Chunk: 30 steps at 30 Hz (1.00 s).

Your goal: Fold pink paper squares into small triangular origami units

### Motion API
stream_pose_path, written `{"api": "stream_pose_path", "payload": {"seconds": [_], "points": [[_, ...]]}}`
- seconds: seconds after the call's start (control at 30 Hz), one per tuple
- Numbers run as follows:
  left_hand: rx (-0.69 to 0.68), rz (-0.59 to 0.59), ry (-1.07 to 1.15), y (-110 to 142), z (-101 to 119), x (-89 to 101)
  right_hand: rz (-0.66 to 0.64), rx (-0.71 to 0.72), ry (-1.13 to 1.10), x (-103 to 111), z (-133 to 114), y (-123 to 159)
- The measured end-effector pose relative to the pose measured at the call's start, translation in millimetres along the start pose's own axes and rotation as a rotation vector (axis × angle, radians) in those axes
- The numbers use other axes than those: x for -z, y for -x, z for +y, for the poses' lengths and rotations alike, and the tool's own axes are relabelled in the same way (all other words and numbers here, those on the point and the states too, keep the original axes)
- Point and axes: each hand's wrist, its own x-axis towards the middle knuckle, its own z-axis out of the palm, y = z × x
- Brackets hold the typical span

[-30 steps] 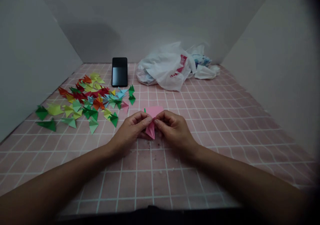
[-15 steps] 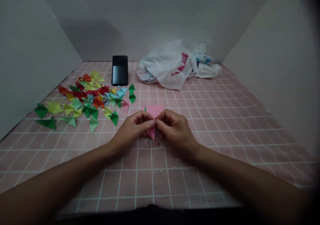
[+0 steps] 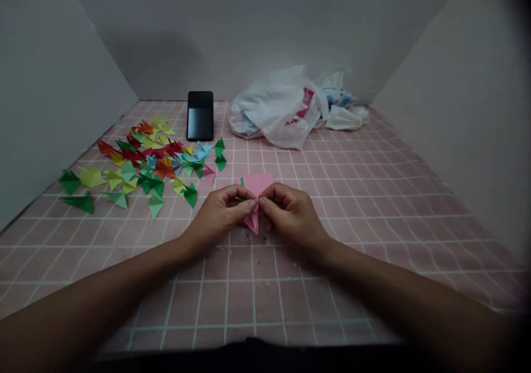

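Observation:
A folded pink paper piece [image 3: 253,218] is pinched between both my hands at the middle of the pink checked tablecloth [image 3: 352,196]. My left hand [image 3: 218,215] grips its left side with thumb and fingers closed. My right hand [image 3: 288,215] pinches its right side, fingertips meeting the left hand's. Just behind my hands lies a flat stack of pink paper [image 3: 257,183] with a green edge showing on its left.
A spread of several small folded paper triangles [image 3: 145,165], green, yellow, red, orange and blue, covers the left of the table. A black phone [image 3: 199,115] stands at the back. White plastic bags [image 3: 286,110] lie at the back right. White walls enclose three sides.
My hands have stayed in place, the fingers shifting slightly on the pink piece. The camera view has tipped a little.

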Motion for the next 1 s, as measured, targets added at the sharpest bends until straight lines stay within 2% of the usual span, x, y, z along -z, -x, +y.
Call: {"api": "stream_pose_path", "payload": {"seconds": [0.27,0.6,1.0], "points": [[0.018,-0.032,0.023,1.5,2.2,-0.8,0.03,0.051,0.072,-0.4,-0.4,0.2],[-0.039,-0.032,-0.091,2.1,6.1,-0.6,0.044,0.057,0.071,-1.4,1.6,0.1],[-0.015,-0.094,-0.003,1.2,4.3,-3.0,0.05,0.018,0.017,-2.7,0.9,0.8]]}}
